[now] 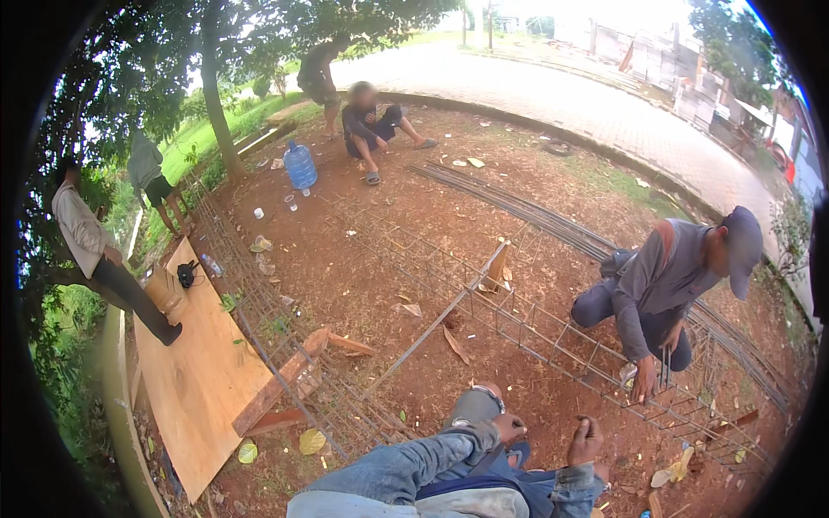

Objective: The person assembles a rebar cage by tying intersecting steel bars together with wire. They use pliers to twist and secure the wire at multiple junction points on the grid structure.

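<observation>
Resting near a rebar cage (pixel 518 315) on red dirt (pixel 363 250) — left hand (pixel 508 426) curled, right hand (pixel 586 440) loosely closed, both empty.

Rebar cage (pixel 553 332) at 3 o'clock is dull, rusty rough metal, plywood sheet (pixel 203 371) at 8 o'clock matt pale wood, water jug (pixel 300 166) at 11 o'clock glossy blue plastic, jeans (pixel 406 470) at 6 o'clock faded denim cloth, ground (pixel 363 233) rough red dirt.
</observation>
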`<state>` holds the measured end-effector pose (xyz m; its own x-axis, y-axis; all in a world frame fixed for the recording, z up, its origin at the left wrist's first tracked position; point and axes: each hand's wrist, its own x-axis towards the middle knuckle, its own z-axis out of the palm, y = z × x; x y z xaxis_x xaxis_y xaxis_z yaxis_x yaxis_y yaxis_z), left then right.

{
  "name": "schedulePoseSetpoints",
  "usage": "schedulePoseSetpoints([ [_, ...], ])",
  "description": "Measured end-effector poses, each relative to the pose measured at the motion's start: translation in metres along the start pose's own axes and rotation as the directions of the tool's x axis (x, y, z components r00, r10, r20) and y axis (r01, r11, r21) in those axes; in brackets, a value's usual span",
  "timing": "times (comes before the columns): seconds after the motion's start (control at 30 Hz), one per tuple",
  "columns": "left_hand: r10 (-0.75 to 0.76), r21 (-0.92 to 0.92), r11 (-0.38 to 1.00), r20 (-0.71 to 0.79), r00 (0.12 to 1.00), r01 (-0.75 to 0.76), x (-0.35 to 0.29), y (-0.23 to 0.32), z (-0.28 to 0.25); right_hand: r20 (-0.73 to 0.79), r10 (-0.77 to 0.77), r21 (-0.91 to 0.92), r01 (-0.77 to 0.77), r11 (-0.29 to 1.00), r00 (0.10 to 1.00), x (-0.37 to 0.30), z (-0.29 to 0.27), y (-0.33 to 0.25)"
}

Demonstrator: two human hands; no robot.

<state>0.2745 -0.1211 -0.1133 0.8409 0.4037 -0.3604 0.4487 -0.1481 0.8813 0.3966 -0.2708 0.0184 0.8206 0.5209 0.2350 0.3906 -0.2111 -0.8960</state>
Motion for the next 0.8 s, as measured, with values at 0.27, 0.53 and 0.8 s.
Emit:
schedulePoseSetpoints([
  [0.27, 0.255, -0.026, 0.956, 0.568, 0.782, -0.293, -0.095, 0.073, 0.010, 0.128, 0.457, -0.029, -0.457, 0.889, 0.880, -0.068, 0.052, 0.127],
  [0.53, 0.222, 0.133, 0.914, 0.627, 0.747, -0.384, -0.107, 0.089, 0.017, 0.156, 0.670, 0.017, -0.680, 0.733, 0.726, -0.066, 0.053, 0.182],
  [0.8, 0.062, 0.430, 0.820, 0.589, 0.806, -0.377, -0.099, 0.066, 0.010, 0.124, 0.542, -0.005, -0.546, 0.838, 0.831, -0.067, 0.059, 0.194],
])
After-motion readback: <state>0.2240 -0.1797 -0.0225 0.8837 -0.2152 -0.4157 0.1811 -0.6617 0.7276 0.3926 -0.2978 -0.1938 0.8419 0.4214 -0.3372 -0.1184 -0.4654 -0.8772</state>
